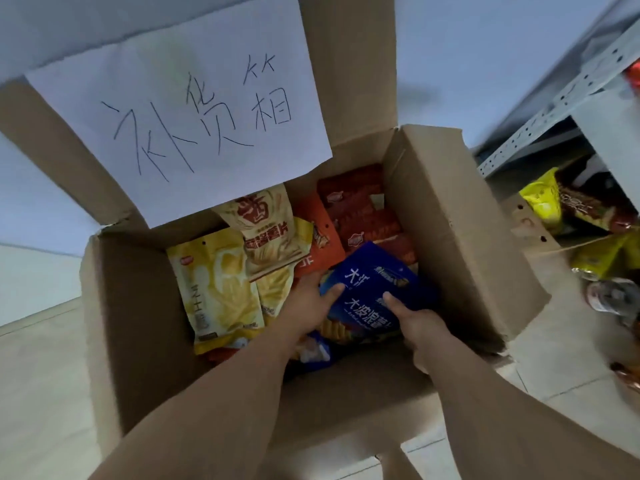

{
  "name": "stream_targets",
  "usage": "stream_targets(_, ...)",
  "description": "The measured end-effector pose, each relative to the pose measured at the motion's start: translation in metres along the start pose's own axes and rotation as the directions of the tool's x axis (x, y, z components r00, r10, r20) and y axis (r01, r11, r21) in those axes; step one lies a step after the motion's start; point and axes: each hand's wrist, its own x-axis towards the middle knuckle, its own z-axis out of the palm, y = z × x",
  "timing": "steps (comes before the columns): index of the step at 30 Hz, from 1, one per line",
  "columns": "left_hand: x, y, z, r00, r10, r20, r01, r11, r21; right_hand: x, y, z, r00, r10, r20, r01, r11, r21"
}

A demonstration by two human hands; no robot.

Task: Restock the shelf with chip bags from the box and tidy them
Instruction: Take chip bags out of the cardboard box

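— How far along?
— Early, I'd judge: my left hand (pixel 306 308) and right hand (pixel 420 325) both grip a blue chip bag (pixel 372 292) inside the box (pixel 460 216).
— And the shelf (pixel 554 109)?
— At two o'clock; many bags remain.

Brown cardboard box (pixel 460 216) is carrying a white paper sheet (pixel 180 109) marked with dark handwritten characters. Inside, a blue chip bag (pixel 367 292) is showing white lettering, beside pale yellow bags (pixel 218 289) and orange-red packs (pixel 363 216). A grey perforated shelf (pixel 554 109) is displaying yellow packets (pixel 542 199).
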Motion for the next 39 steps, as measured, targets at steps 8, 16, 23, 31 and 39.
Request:
stream_targets(8,0.067,-0.008,0.007,0.967,-0.041,0.250,0.053,0.998,-0.040,0.036,0.009,0.033,0.987,0.132,0.086,-0.131,0.991,-0.018)
stream_targets(16,0.103,-0.002,-0.007,0.978,0.043,0.205,0.009,0.969,-0.247,0.063,0.007,0.046,0.985,0.135,0.111,-0.137,0.991,0.008)
stream_targets(23,0.111,0.009,-0.032,0.994,0.023,0.110,0.041,0.838,-0.545,0.077,0.013,0.071,0.987,0.124,0.099,-0.136,0.983,0.124)
stream_targets(31,0.115,-0.004,-0.026,0.975,0.038,0.220,0.075,0.871,-0.486,0.094,0.025,0.074,0.982,0.188,0.014,-0.187,0.958,0.217)
stream_targets(39,0.121,0.003,-0.042,0.993,0.055,0.102,0.021,0.782,-0.623,0.096,0.023,0.090,0.977,0.179,0.119,-0.203,0.952,0.231)
